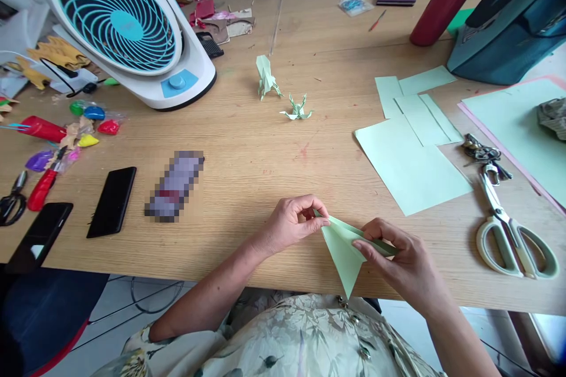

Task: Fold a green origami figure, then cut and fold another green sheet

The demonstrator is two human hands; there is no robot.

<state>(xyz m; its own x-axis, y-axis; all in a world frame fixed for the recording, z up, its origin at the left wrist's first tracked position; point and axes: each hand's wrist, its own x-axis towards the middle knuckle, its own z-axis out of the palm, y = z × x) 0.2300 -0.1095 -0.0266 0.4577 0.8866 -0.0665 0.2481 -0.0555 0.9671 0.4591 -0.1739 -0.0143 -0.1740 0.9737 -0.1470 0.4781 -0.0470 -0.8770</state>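
Observation:
A folded piece of pale green paper [344,253] is held between both hands over the front edge of the table. My left hand [295,219] pinches its upper left corner between thumb and fingertips. My right hand [400,256] grips the folded right side, thumb on top and fingers behind, so part of the paper there is hidden. One pointed flap hangs down toward my lap. Farther back on the table stand two folded paper figures of the same green, a taller one [266,78] and a smaller one [298,108].
Pale green sheets [411,171] lie to the right, with scissors [515,241] and keys [484,153] beside them. A red bottle [451,3] and a teal bag [497,29] stand behind. On the left are a fan [128,26], a black phone [112,200] and a blurred-out object [175,187].

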